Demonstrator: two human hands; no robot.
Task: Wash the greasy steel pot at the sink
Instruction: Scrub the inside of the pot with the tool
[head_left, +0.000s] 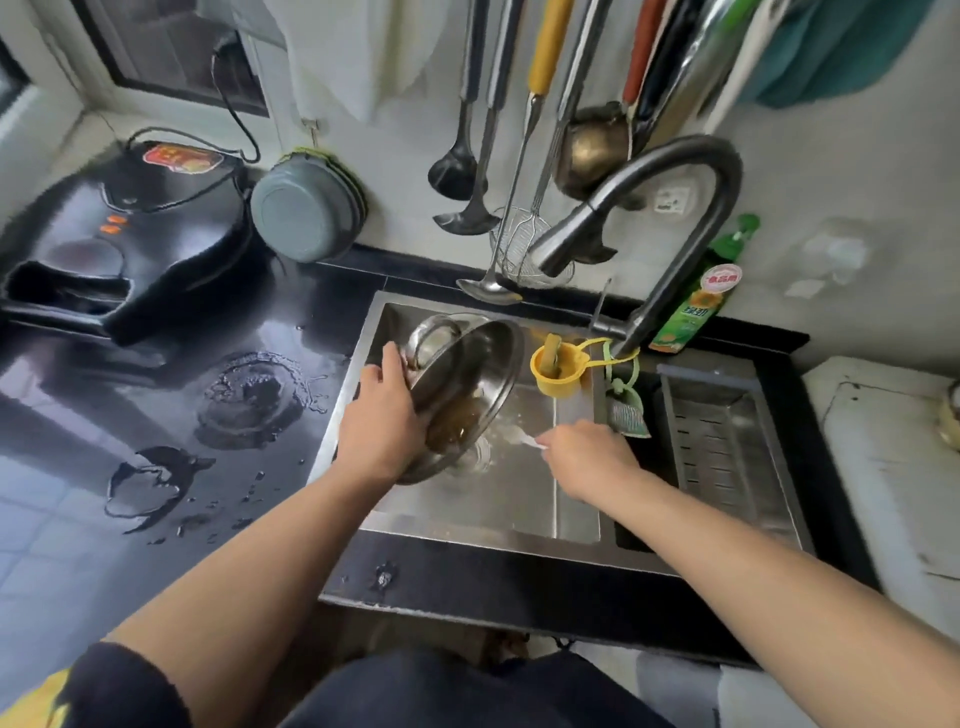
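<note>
The steel pot (470, 382) is tilted steeply on its side over the sink (524, 514), its mouth turned right, with brown greasy liquid (457, 423) pooled at its lower edge. My left hand (382, 415) grips the pot's rim and outer wall from the left. My right hand (587, 457) is low in the sink to the right of the pot and pinches a small white thing (530, 440), blurred, whose tip points toward the pot. The dark faucet (613, 208) arches over the sink; I see no stream from its spout.
A yellow cup holder (558, 366) and a green scrubber (628, 410) hang by the faucet base. A green detergent bottle (698, 296) stands behind. A drain rack (727, 447) fills the sink's right side. Wet black counter (208, 415) and a black appliance (130, 239) lie left; ladles (467, 171) hang above.
</note>
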